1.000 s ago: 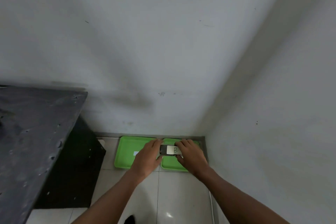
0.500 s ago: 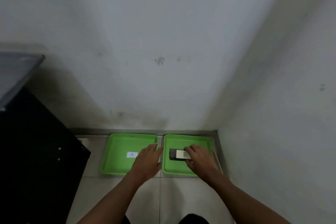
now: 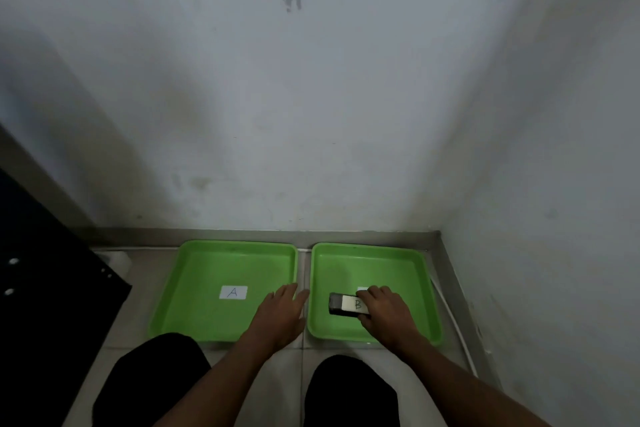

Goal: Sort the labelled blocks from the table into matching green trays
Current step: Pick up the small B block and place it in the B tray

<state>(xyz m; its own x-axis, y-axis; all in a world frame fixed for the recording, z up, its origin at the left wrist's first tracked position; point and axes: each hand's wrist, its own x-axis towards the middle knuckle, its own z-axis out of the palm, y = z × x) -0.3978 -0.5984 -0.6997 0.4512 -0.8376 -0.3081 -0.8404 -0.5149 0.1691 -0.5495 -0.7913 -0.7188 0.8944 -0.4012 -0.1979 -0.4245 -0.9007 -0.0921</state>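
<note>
Block (image 3: 348,305) seemingly under right fingers (image 3: 372,295)

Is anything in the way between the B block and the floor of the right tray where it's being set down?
Nothing visible. The block sits low inside the right tray, held by the right hand. The tray's own label is partly hidden beneath them.

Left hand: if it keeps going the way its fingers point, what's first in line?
Likely the gap between the trays: the left hand points up-right past tray A's right rim toward tray B's left rim. Height unclear.
</note>
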